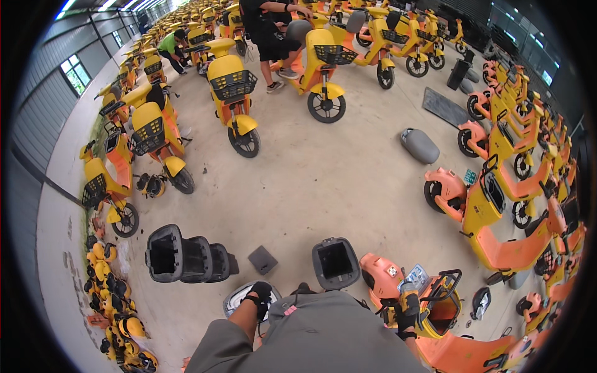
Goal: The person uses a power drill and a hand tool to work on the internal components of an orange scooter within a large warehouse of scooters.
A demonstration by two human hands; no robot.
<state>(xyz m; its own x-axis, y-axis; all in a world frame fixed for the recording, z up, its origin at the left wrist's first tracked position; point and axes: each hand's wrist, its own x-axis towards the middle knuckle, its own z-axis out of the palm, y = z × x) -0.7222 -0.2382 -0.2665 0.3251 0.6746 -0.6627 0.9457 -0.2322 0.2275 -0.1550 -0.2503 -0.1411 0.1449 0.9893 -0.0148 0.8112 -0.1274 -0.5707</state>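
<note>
In a black glove, my left hand [263, 293] is at the near rim of an upturned grey shell with a pale inside [237, 294], which looks like a scooter seat. The fingers of that hand are too dark to make out. My right hand [405, 318], also gloved in black, is closed around a yellow-and-black hand tool [408, 296], probably a cordless driver. It is beside the open frame of a yellow-and-orange electric scooter [444, 304]. A black storage bin [336, 263] stands in front of me, its inside visible.
Several black bins [198, 258] lie in a row at front left, with a dark flat panel [262, 260] beside them. Yellow helmets [112, 292] are piled along the left wall. A grey seat [420, 145] lies farther off. Rows of scooters surround the floor; two people [273, 37] work far ahead.
</note>
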